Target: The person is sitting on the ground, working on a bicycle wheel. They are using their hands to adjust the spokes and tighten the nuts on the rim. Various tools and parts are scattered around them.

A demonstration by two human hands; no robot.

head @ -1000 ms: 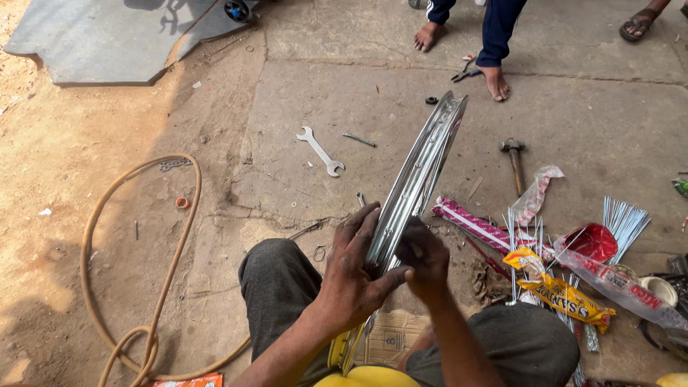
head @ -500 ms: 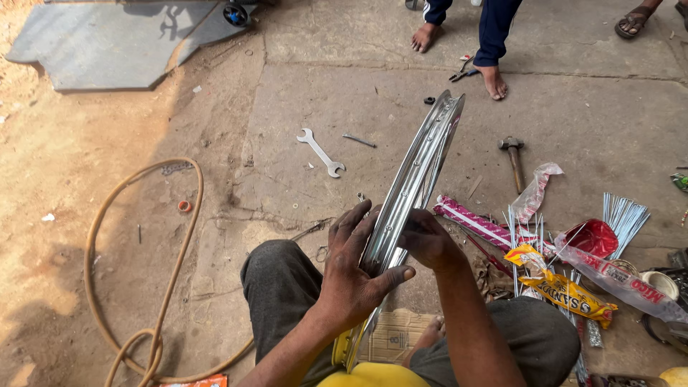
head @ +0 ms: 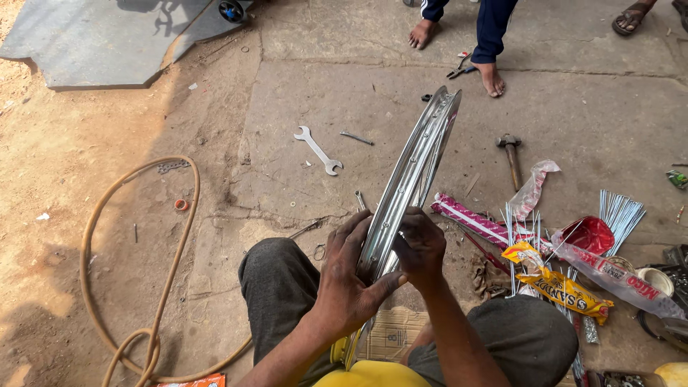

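The wheel rim at frame centre is bright, glossy metal, and the spanner above and left of it is duller, smooth metal. At right, the spokes are thin shiny wire among glossy plastic wrappers. The hose at lower left looks like matt rubber on rough, dusty concrete.

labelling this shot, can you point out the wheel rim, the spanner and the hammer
wheel rim (head: 423, 154), head view, on the shiny outer band
spanner (head: 317, 150), head view, on the middle of its shaft
hammer (head: 512, 159), head view, on the handle just below the head
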